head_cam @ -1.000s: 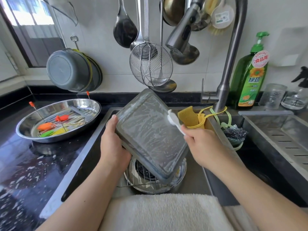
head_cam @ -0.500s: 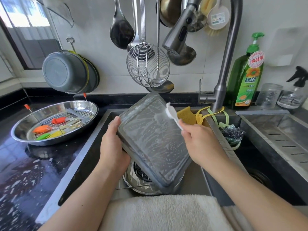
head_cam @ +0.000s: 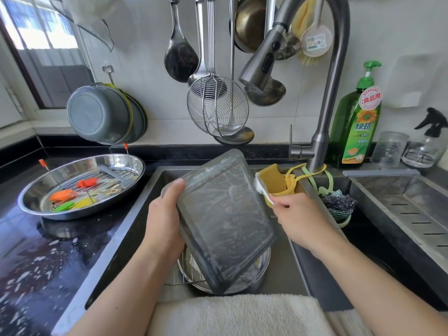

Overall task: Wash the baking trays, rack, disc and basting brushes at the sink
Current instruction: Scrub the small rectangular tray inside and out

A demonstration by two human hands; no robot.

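A grey rectangular baking tray (head_cam: pixel 223 219), streaked with suds, is tilted over the sink with its underside toward me. My left hand (head_cam: pixel 163 219) grips its left edge, thumb over the rim. My right hand (head_cam: pixel 299 219) pinches a white scrubbing pad (head_cam: pixel 261 187) against the tray's upper right edge. Under the tray, in the sink basin (head_cam: pixel 155 229), lie a round metal disc (head_cam: pixel 254 270) and a wire rack (head_cam: pixel 179 272), mostly hidden. On the left counter an oval steel dish (head_cam: pixel 48 187) holds a second rack and orange, red and green basting brushes (head_cam: pixel 72 196).
The faucet (head_cam: pixel 324 112) arches over the sink, its spray head above the tray. Ladles and a wire skimmer (head_cam: pixel 217 107) hang from the wall. A green soap bottle (head_cam: pixel 356 127), a jar and a spray bottle stand at the back right. A white towel (head_cam: pixel 240 314) covers the front edge.
My right hand has slid the white pad from the middle of the tray's underside up and outward to its upper right edge. The tray has stayed tilted in my left hand.
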